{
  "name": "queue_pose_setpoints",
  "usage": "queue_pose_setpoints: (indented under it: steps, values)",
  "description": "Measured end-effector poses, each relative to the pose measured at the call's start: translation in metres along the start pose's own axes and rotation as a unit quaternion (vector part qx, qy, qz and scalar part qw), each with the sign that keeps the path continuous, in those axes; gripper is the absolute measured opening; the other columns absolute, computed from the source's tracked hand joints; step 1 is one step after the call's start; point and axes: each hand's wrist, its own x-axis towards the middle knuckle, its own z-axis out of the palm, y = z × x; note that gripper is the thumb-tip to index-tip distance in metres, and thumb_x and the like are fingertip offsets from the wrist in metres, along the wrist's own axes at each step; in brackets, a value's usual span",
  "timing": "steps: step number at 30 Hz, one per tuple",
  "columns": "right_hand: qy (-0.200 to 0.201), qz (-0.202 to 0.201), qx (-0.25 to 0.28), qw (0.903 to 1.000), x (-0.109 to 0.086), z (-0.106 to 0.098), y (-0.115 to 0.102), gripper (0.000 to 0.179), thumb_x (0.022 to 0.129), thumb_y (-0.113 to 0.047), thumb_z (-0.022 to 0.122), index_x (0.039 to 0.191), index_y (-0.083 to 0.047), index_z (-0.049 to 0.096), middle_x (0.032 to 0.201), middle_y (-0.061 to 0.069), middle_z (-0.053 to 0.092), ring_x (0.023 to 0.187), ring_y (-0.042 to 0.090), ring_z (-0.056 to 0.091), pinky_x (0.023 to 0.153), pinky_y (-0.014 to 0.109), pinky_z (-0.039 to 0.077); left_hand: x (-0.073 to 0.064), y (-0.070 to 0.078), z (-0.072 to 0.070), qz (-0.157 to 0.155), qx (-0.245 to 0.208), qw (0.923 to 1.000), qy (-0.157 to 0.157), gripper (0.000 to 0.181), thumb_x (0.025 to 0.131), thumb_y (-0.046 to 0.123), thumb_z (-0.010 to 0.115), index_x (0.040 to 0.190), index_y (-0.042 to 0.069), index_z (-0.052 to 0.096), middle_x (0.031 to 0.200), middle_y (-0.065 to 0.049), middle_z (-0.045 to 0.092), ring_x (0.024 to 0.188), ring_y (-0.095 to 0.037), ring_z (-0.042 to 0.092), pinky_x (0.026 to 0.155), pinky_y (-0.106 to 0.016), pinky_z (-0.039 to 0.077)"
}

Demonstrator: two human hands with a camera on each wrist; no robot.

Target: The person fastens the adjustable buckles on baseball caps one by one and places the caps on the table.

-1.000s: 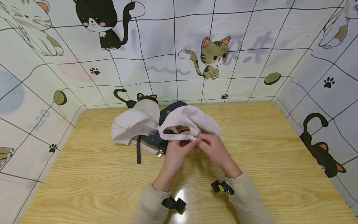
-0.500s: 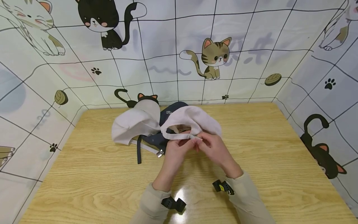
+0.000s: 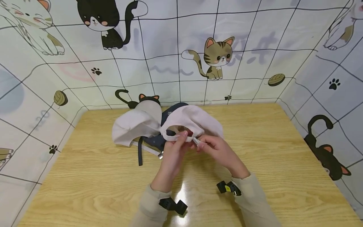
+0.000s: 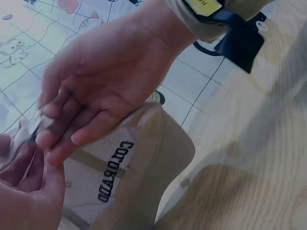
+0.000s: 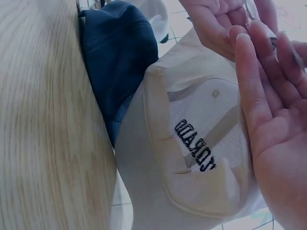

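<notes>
A pale pinkish-white cap [image 3: 195, 116] stands with its rear opening towards me. Across that opening, my left hand [image 3: 172, 156] pinches the cap strap [image 3: 171, 138], its thumb on top. Close beside it, my right hand [image 3: 222, 153] grips the strap end at a silvery metal buckle [image 3: 195, 140]. The fingertips of both hands nearly meet and partly hide the buckle. Inverted stitched lettering [image 5: 195, 146] shows inside the cap in the right wrist view. In the left wrist view the right hand [image 4: 108, 72] reaches across above the cap.
Left of the held cap lies another whitish cap [image 3: 133, 126] with a grey brim and a strap ending in a metal buckle [image 3: 160, 155]. A navy cap [image 3: 154, 142] sits between and behind them, its dark strap [image 3: 140, 151] hanging forward. Cat-patterned cloth [image 3: 161, 69] surrounds the wooden table [image 3: 93, 183].
My left thumb has moved up onto the strap, and the left hand has shifted slightly left. My right hand has moved slightly right and down, and the buckle shows more clearly.
</notes>
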Motion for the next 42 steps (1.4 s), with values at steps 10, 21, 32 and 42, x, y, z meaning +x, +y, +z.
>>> queue_pose_setpoints:
  steps: [10, 21, 32, 42]
  values:
    - [-0.012, -0.034, 0.094, 0.9949, -0.004, -0.007, 0.017, 0.017, 0.092, 0.001, 0.045, 0.082, 0.0, 0.058, 0.079, 0.015, 0.061, 0.071, 0.031, 0.059, 0.064, 0.04, 0.051, 0.004, 0.017, -0.017, 0.009, 0.02, 0.9988, -0.044, 0.058, 0.094, 0.048, 0.03, 0.112, 0.0, 0.057, 0.111, -0.016, 0.057, 0.093, -0.027, 0.056, 0.072, -0.031, 0.045]
    - [-0.059, 0.005, 0.034, 0.9977, -0.008, -0.015, 0.004, 0.023, 0.091, 0.002, 0.044, 0.072, -0.008, 0.053, 0.064, 0.008, 0.052, 0.054, 0.021, 0.049, 0.047, 0.033, 0.045, 0.005, 0.014, -0.009, -0.031, -0.344, 0.9212, -0.178, 0.035, 0.096, 0.046, 0.024, 0.093, 0.015, 0.039, 0.11, -0.005, 0.046, 0.097, -0.027, 0.043, 0.088, -0.045, 0.033]
    - [-0.02, 0.036, -0.047, 0.998, -0.007, -0.008, -0.023, 0.02, 0.089, -0.001, 0.049, 0.074, -0.012, 0.057, 0.051, 0.0, 0.046, 0.045, 0.012, 0.044, 0.039, 0.027, 0.037, 0.002, 0.021, 0.002, -0.016, -0.414, 0.8883, -0.197, 0.03, 0.095, 0.044, 0.028, 0.086, 0.016, 0.036, 0.088, 0.0, 0.033, 0.086, -0.022, 0.031, 0.079, -0.037, 0.026]
    - [-0.057, 0.022, -0.079, 0.995, -0.007, -0.001, -0.025, 0.022, 0.087, 0.001, 0.051, 0.07, -0.012, 0.056, 0.051, 0.0, 0.049, 0.046, 0.009, 0.044, 0.041, 0.024, 0.037, 0.001, 0.025, 0.0, -0.011, -0.43, 0.8879, -0.162, 0.032, 0.094, 0.043, 0.034, 0.082, 0.014, 0.036, 0.079, 0.0, 0.027, 0.076, -0.019, 0.029, 0.078, -0.033, 0.024]
